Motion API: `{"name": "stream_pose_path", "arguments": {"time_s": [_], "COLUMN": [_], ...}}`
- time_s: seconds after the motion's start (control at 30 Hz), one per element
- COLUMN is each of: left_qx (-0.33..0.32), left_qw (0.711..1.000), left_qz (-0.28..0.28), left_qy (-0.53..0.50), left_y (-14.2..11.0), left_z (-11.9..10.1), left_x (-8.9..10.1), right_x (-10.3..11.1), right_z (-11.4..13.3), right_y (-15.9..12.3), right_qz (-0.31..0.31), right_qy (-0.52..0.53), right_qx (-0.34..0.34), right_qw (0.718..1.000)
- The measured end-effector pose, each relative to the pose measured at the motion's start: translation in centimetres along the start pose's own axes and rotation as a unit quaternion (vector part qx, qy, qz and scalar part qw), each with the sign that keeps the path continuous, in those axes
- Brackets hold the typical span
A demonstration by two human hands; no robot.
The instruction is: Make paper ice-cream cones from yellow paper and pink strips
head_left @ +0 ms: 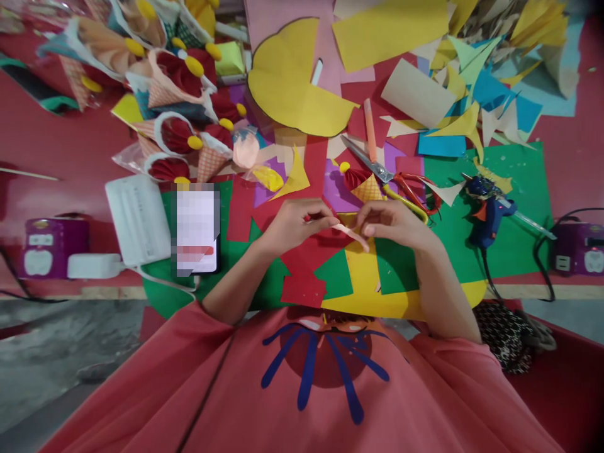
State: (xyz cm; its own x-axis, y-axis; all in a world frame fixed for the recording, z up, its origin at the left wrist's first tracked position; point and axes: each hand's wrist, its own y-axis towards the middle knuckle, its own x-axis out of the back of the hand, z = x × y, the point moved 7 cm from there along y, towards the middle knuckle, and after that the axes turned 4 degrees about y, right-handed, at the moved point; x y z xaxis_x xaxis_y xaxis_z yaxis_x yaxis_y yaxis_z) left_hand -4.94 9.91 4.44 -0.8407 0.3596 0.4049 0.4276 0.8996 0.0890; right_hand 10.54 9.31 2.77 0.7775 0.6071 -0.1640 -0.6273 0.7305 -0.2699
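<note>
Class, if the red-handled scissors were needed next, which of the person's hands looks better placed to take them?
Probably the right hand: the scissors lie just beyond it. The left hand is farther away and pinches a pale strip.

Red table (28,138); green sheet (519,258) atop

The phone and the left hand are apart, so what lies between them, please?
In the head view, a red paper piece on the green surface lies between phone and left hand.
</note>
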Motion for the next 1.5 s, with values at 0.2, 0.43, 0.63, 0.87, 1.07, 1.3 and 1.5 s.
{"name": "stream_pose_path", "arguments": {"time_s": [0.2,0.43,0.63,0.87,1.07,1.3,1.5], "left_qx": [-0.017,0.074,0.050,-0.010,-0.005,-0.027,-0.036], "left_qw": [0.999,0.997,0.999,0.998,0.997,0.995,0.996], "left_qz": [0.019,0.009,-0.007,0.020,-0.014,-0.016,-0.037], "left_qy": [0.041,-0.031,0.003,0.053,0.075,0.094,0.071], "left_y": [-0.1,-0.2,-0.2,-0.5,-0.4,-0.6,-0.7], "left_z": [0.0,1.1,0.7,0.6,0.4,-0.1,-0.2], "left_x": [-0.6,-0.2,-0.3,-0.6,0.2,0.0,0.5], "right_x": [-1.9,-1.5,-1.4,-1.3,-1.1,-1.5,-1.0], "right_z": [-0.9,-0.2,0.2,-0.4,-0.7,-0.2,-0.3], "right_y": [0.6,0.7,0.7,0.7,0.6,0.4,0.0], "right_qz": [-0.034,-0.083,-0.106,-0.134,-0.139,-0.137,-0.196], "right_qy": [-0.010,-0.015,-0.040,-0.045,0.021,-0.044,-0.057], "right_qx": [-0.015,0.049,0.071,0.074,0.068,0.120,0.124], "right_qw": [0.999,0.995,0.991,0.987,0.988,0.982,0.971]}}
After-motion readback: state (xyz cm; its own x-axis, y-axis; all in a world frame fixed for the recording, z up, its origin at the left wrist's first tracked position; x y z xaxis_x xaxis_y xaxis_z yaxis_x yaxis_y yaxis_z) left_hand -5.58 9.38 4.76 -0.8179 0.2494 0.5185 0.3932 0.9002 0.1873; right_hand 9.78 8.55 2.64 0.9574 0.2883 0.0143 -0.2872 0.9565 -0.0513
